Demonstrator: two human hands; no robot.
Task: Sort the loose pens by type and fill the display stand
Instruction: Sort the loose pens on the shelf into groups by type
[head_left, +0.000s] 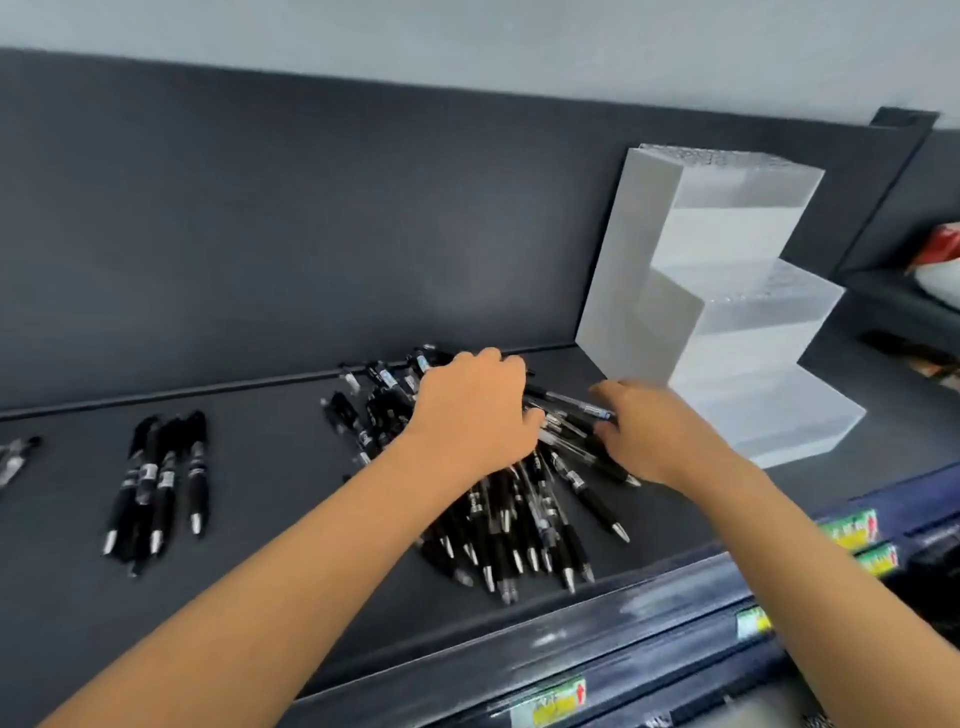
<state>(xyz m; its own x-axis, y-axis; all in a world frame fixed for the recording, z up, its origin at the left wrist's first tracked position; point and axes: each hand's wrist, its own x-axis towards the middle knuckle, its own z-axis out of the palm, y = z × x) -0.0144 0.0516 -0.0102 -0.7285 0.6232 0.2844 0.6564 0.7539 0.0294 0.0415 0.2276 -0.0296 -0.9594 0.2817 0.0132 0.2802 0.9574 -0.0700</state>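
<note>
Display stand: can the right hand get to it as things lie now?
Probably yes. The right hand sits at the pile just beside the stand, with nothing between them, though it seems to pinch a pen.

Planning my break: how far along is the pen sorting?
Early. A small sorted group lies at left; the left hand rests on the main pile while the right hand pinches a pen from it. Most pens remain unsorted and the display stand shows no pens.

Pile of black pens is lying heaped centrally; small pen group lying parallel, well apart left; white stepped display stand standing right.
</note>
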